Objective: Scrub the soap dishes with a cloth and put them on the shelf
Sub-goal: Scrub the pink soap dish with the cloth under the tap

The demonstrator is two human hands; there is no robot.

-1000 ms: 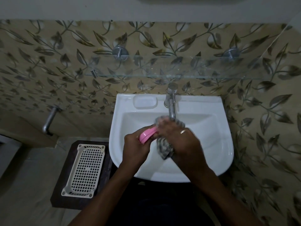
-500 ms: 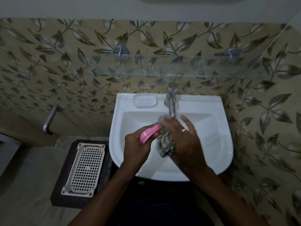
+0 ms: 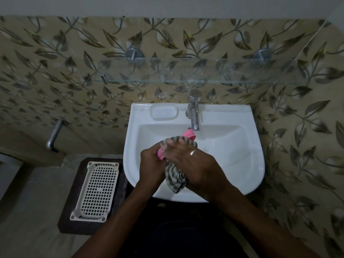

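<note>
Nearest the camera, 2 bare forearms reach forward over the white wash basin [image 3: 242, 161]. The left hand [image 3: 151, 164] is closed around the near end of a pink soap dish [image 3: 189, 135], which tilts up toward the tap. The right hand [image 3: 197, 168], a ring on 1 finger, presses a grey striped cloth [image 3: 176, 178] against the dish, fingers curled over it; the cloth's loose end hangs down into the basin. To the left, lower down, a cream perforated tray [image 3: 96, 190] lies on a dark stool [image 3: 70, 198]. Beyond the hands stands the chrome tap [image 3: 194, 110], beside a moulded soap recess [image 3: 163, 112]. Above it, a glass shelf [image 3: 186, 75] is fixed to the leaf-patterned tiles [image 3: 55, 62].
</note>
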